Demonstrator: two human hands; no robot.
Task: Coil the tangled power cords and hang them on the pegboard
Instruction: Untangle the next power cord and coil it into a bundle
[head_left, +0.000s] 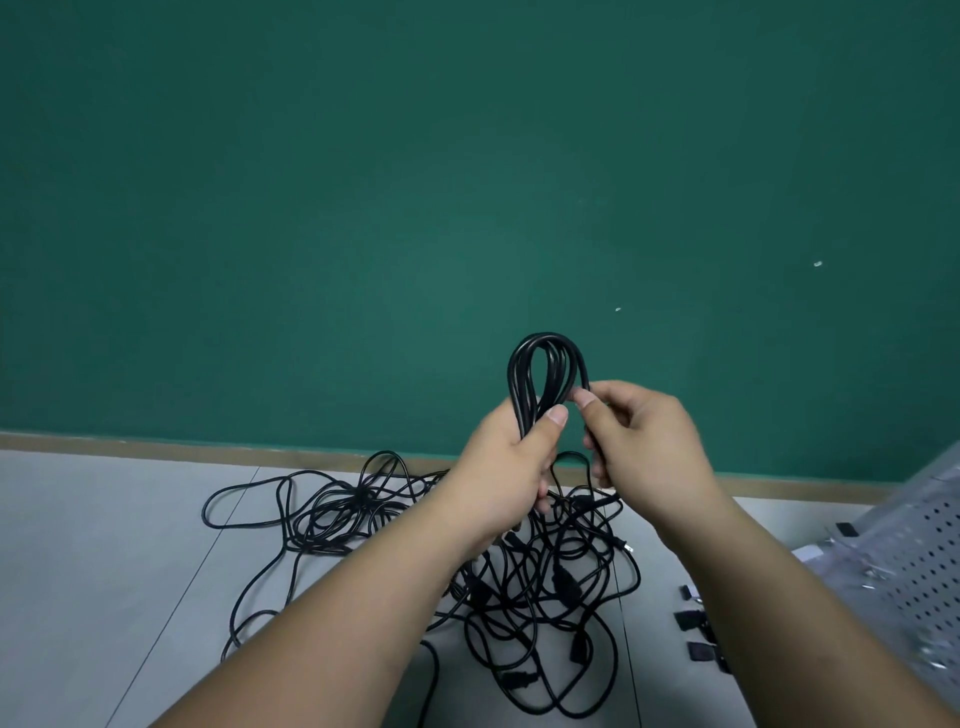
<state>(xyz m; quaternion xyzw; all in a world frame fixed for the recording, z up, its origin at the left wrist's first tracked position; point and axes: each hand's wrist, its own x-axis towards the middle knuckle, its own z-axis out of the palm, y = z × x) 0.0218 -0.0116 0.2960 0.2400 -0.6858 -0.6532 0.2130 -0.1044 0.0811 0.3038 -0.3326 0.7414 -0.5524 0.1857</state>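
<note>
Left hand (511, 467), right hand (644, 441) around cord coil (519, 379) above tangle (524, 587)

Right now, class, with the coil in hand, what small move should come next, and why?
Probably the right hand should lay its strand against the coil as one more loop. The left hand grips the coil, the right pinches a strand beside it, and much cord lies tangled in the pile below.
</note>
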